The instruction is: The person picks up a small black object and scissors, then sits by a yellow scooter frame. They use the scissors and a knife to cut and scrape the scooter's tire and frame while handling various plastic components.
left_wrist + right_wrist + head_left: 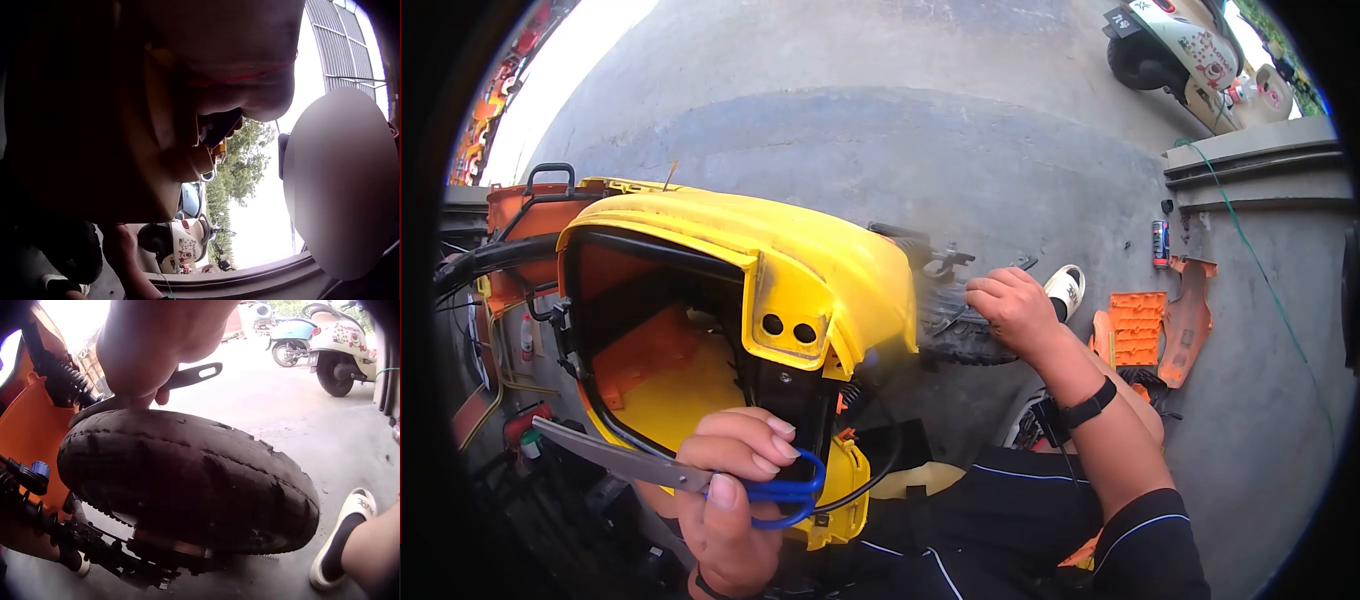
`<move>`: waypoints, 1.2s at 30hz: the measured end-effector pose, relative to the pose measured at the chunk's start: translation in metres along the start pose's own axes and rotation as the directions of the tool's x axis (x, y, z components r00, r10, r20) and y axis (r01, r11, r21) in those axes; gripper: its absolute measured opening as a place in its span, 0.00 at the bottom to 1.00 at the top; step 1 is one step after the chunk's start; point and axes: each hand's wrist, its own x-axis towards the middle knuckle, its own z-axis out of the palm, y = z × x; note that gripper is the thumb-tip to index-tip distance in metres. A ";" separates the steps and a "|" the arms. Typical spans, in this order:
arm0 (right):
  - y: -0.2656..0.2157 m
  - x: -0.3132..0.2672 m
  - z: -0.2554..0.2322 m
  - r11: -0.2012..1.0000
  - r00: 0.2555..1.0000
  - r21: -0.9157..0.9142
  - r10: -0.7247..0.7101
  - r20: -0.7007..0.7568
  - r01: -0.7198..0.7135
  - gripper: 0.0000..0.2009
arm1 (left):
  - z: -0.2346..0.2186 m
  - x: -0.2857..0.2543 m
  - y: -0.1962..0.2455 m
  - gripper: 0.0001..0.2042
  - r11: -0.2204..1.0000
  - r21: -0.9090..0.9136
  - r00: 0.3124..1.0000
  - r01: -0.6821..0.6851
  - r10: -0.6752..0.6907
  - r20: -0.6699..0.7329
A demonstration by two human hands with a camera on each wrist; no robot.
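My left hand (735,525) holds scissors (625,460) with blue handles, their blades pointing left, in front of a yellow scooter body shell (830,245). In the left wrist view that hand (244,56) is dark and close to the camera. Over a worn black tyre (187,462), my right hand (162,350) grips a flat dark metal tool with a slotted end (199,375). The head view shows this right hand (1018,312) at the tyre's right side (970,348); its palm side is hidden.
Orange plastic parts (1138,328) and a spray can (1161,243) are on the concrete floor at right. A parked white scooter (1185,45) stands beyond, near a green cord (1245,235). Shock absorber springs (72,381) flank the tyre. My shoe (344,537) is beside it.
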 end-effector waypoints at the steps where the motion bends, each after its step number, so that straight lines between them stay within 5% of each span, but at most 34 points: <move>1: -0.008 0.003 0.000 1.000 1.000 -0.024 -0.014 -0.006 0.014 0.05 | -0.001 -0.001 -0.001 0.13 1.000 -0.001 1.000 -0.003 0.003 0.002; 5: -0.019 0.004 -0.006 0.988 0.993 -0.111 -0.112 -0.027 0.108 0.05 | 0.002 -0.001 -0.001 0.13 1.000 0.018 1.000 -0.018 0.018 0.005; 9: -0.011 -0.001 -0.002 0.989 0.999 -0.148 -0.022 -0.039 0.016 0.05 | 0.001 -0.001 -0.004 0.13 0.998 0.031 0.998 -0.058 0.059 -0.032; 36: -0.010 0.001 -0.023 0.996 0.994 -0.067 -0.048 0.103 0.055 0.16 | 0.001 -0.001 -0.004 0.11 0.997 0.004 0.997 -0.076 0.076 0.018</move>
